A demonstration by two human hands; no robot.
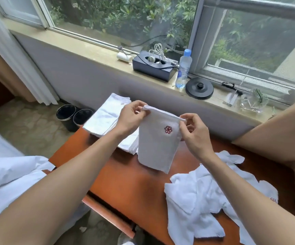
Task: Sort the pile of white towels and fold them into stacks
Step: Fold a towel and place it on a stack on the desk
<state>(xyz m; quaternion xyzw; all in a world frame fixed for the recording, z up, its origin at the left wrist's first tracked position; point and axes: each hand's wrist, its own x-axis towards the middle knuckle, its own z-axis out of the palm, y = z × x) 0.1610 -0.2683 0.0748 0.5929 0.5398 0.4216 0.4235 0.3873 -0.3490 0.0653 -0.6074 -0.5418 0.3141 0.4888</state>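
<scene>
Two-handed pinch at top corners of folded towel (155,144), left hand (129,117) and right hand (195,134), hanging over table (125,183). White cables (156,52) in black box (150,70) on sill.

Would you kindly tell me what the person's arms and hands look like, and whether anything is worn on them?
Both arms are bare as far as the frame shows: no sleeve reaches the left forearm or the right forearm. The left hand and right hand wear no gloves, and no watch, bracelet or ring is visible.
</scene>
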